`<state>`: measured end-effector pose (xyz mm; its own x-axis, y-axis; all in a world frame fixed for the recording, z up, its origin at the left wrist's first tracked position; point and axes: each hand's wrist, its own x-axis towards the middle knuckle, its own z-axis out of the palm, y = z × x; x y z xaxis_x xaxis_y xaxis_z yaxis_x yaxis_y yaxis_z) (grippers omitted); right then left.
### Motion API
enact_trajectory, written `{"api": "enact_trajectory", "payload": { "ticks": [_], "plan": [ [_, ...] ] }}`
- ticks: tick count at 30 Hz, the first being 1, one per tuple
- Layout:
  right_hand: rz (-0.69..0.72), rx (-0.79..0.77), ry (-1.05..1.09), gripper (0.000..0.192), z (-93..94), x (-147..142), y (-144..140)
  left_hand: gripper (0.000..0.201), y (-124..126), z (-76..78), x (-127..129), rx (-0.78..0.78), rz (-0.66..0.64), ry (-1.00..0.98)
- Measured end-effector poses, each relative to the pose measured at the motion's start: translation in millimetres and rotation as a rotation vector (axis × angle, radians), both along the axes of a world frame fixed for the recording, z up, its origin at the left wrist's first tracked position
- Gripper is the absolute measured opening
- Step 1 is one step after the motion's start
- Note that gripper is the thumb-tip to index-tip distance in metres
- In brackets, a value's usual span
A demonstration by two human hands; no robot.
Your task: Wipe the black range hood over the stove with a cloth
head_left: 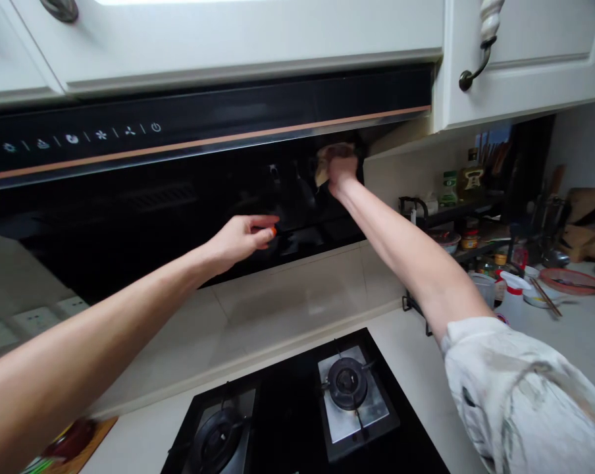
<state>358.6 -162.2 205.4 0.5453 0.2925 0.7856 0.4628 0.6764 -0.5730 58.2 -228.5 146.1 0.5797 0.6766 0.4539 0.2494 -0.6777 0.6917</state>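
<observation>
Nearest the camera, a glossy black hob (pixel 302 421) sits in the pale surface (pixel 416 368), with two round metal burners on square steel plates. Above it the two bare arms reach up over smooth cream wall tiles (pixel 287 296) toward the hood (pixel 179 197), a slanted panel of dark, mirror-like glass with a thin copper stripe and a row of small white touch icons. The left hand (pixel 243 238) is loosely curled just at the panel's lower edge, thumb and fingers pinching something small and orange; what it is cannot be told. The right hand (pixel 341 172) is closed around a crumpled, yellowish cloth (pixel 327 158) and presses it flat against the glass near the hood's upper right corner, under the white cabinet (pixel 524 66). To wipe well here, I would keep the cloth bunched under the palm, press evenly and work in overlapping strokes, since glossy glass shows every streak, and I would keep off the touch icons. Far right, a dark rack (pixel 445 210) and the surface beyond it carry bottles, jars and bowls, too crowded to sort out.
</observation>
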Motion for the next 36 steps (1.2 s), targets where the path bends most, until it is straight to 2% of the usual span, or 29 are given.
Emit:
{"api": "enact_trajectory", "payload": {
  "ticks": [3,5,7,11,14,16,19,20,22,25,27,29,30,32,36],
  "plan": [
    [0.178,-0.004,0.171,0.010,-1.7,-44,2,0.046,-2,16.7,3,-0.095,-0.031,-0.254],
    [0.232,0.017,0.191,0.010,-5.1,-48,-17,0.041,-10,26.5,-1,-0.156,-0.052,-0.383],
    [0.182,0.060,0.120,0.018,-13.1,-36,-49,0.038,-20,33.9,-11,-0.209,-0.071,-0.482],
    [-0.144,0.253,-0.081,0.041,-37.1,-2,-137,0.047,-29,46.7,-47,-0.294,-0.052,-0.662],
    [-0.415,0.502,-0.100,0.036,-45.4,19,-191,0.043,-19,57.5,-73,-0.255,0.021,-0.812],
    [-0.571,0.544,-0.149,0.029,-39.5,32,-206,0.033,-12,64.0,-83,-0.212,0.051,-0.867],
    [-0.762,0.383,-0.190,0.025,-15.7,31,-197,0.030,-10,69.9,-89,-0.211,0.044,-0.862],
    [-0.790,0.317,-0.202,0.027,-6.3,19,-188,0.032,-11,70.9,-89,-0.220,0.038,-0.841],
    [-0.765,0.194,-0.283,0.033,10.6,-27,-170,0.037,-15,71.7,-88,-0.234,0.038,-0.792],
    [-0.667,-0.002,-0.602,0.026,27.6,-131,-147,0.039,-21,72.5,-88,-0.253,0.038,-0.757],
    [-0.595,-0.046,-0.828,0.026,35.0,-190,-136,0.038,-22,73.5,-90,-0.261,0.036,-0.750],
    [-0.502,-0.074,-0.907,0.030,40.5,-214,-130,0.036,-21,74.4,-93,-0.264,0.036,-0.734],
    [-0.478,-0.073,-0.899,0.031,42.2,-211,-131,0.036,-20,74.8,-94,-0.265,0.034,-0.725],
    [-0.519,-0.040,-0.824,0.032,42.8,-175,-138,0.035,-19,74.9,-95,-0.266,0.029,-0.713],
    [-0.790,0.031,-0.531,0.035,33.4,-50,-167,0.038,-21,74.3,-94,-0.263,0.044,-0.718]
  ]
}}
